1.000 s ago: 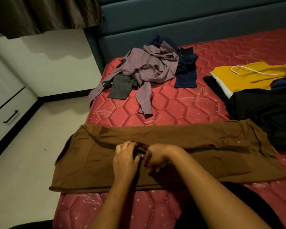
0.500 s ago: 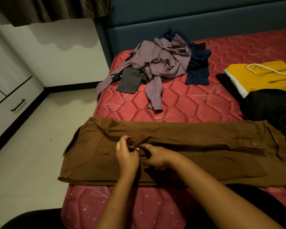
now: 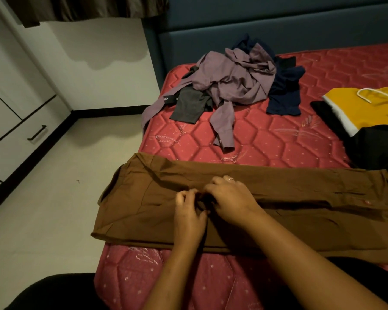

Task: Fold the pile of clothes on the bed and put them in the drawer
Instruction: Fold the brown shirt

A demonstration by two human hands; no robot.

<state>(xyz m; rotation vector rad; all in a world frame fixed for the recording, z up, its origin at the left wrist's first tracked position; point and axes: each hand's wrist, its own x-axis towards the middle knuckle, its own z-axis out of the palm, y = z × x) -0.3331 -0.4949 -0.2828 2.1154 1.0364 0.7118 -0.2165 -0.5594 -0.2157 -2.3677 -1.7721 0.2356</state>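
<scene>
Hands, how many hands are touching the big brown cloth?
2. The left hand pinches the brown cloth at its middle fold. The right hand is right beside it, fingers curled onto the same fold. No other hands are in view.

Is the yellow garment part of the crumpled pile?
No, the yellow garment lies flat at the right, apart from the crumpled pile.

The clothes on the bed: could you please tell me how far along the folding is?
Done: the yellow garment and black garment at right look folded. In hand: left hand and right hand pinch the brown garment. Left: the crumpled heap, then the closed drawer.
</scene>
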